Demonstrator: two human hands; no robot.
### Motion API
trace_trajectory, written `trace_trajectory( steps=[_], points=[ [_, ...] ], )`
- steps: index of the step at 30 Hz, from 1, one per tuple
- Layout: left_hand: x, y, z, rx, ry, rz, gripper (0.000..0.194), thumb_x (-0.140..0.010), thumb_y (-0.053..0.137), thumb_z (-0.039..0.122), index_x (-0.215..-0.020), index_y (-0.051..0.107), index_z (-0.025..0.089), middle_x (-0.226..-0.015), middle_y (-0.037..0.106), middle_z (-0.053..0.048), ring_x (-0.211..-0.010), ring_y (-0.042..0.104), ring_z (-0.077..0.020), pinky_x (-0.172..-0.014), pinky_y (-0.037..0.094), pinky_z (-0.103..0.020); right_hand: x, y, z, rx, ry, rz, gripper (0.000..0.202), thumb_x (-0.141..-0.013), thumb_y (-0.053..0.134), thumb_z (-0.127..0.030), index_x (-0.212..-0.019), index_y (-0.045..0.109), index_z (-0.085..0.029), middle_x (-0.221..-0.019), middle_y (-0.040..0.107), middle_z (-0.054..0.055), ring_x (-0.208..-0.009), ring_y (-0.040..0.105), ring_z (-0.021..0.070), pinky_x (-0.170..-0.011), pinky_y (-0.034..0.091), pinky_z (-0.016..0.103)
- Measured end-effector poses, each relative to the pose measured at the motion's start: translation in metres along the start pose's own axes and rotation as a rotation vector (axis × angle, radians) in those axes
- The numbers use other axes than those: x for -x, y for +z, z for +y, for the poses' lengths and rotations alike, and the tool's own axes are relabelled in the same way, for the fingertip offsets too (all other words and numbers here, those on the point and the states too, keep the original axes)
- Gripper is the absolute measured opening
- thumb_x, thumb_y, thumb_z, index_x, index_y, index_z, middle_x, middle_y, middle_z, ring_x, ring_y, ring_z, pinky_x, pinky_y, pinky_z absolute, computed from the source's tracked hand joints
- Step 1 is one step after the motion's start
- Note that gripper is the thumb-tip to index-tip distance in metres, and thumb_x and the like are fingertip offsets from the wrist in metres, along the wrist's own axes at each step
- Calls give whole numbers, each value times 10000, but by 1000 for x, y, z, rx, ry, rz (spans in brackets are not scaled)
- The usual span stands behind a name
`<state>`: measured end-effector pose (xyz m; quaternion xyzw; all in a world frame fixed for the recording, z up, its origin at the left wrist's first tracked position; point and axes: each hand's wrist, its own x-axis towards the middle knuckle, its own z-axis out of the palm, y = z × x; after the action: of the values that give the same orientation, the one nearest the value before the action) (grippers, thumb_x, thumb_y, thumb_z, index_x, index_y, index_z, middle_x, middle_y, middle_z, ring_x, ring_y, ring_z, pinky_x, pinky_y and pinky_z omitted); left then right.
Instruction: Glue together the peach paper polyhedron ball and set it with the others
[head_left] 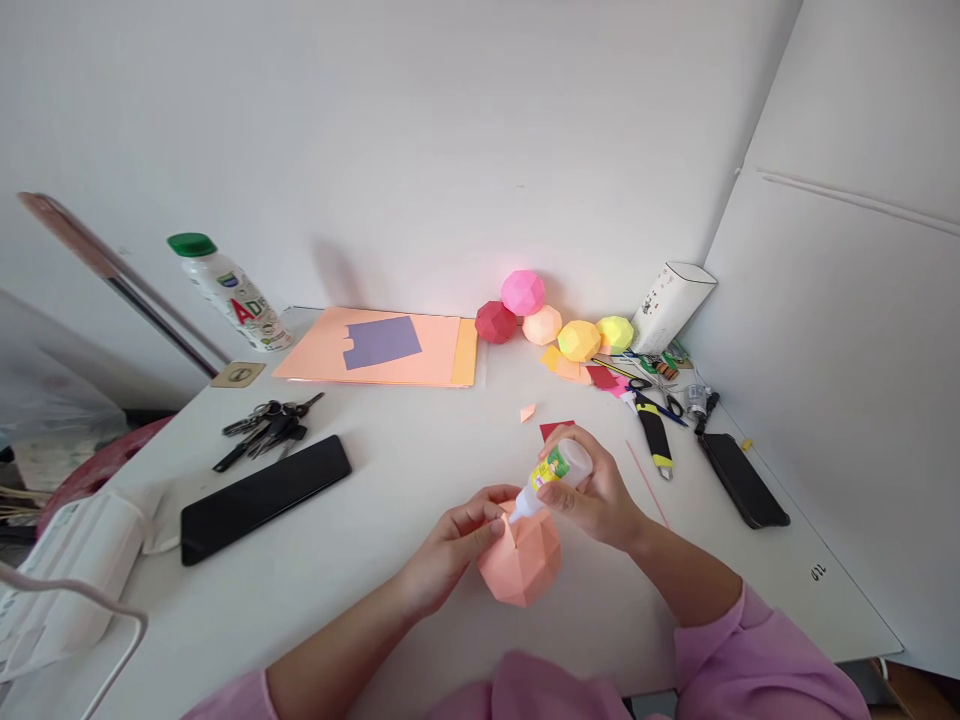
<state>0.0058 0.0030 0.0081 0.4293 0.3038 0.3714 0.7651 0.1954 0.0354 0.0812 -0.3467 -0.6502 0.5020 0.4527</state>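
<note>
A faceted peach paper ball (521,575) sits at the front of the white table, its top part open at a flap. My left hand (461,535) pinches that flap between thumb and fingers on the ball's upper left. In my right hand (596,500) is a glue bottle (551,472) with a yellow-green label, tipped nozzle-down. The nozzle reaches the opening beside my left fingertips; whether glue is flowing is too small to see. Just behind the bottle lies a scrap of red paper (555,430), and a small peach scrap (528,413) lies farther back.
Several finished paper balls (523,293) stand along the wall. Peach paper sheets (311,355) lie at the back left, near a bottle (236,300). Keys (274,430) and a black phone (266,500) are on the left. A utility knife (654,435) and black case (742,480) lie right.
</note>
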Motion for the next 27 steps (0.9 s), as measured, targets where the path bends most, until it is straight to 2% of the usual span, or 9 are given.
trace_trajectory(
  steps=[7, 15, 27],
  points=[
    [1, 1, 1, -24, -18, 13, 327, -798, 651, 499, -770, 667, 173, -1381, 481, -77, -1132, 543, -281, -862, 458, -342, 3, 1, -9, 86, -17, -41, 403, -692, 780, -488, -751, 491, -213, -676, 503, -18, -579, 463, 125, -502, 381, 257],
    [0, 0, 2, -17, -3, 7, 289, -810, 650, 463, -748, 672, 182, -1346, 514, -63, -1101, 553, -260, -875, 443, -339, 2, 2, -7, 95, -78, -8, 348, -753, 728, -487, -802, 512, -218, -687, 504, -14, -572, 465, 126, -507, 385, 268],
    [3, 1, -2, 13, -35, 7, 280, -811, 649, 451, -747, 668, 179, -1334, 498, -69, -1064, 551, -255, -877, 434, -361, 5, 1, -12, 151, -103, -55, 334, -746, 737, -476, -775, 526, -220, -688, 530, -3, -608, 487, 148, -535, 393, 286]
  ],
)
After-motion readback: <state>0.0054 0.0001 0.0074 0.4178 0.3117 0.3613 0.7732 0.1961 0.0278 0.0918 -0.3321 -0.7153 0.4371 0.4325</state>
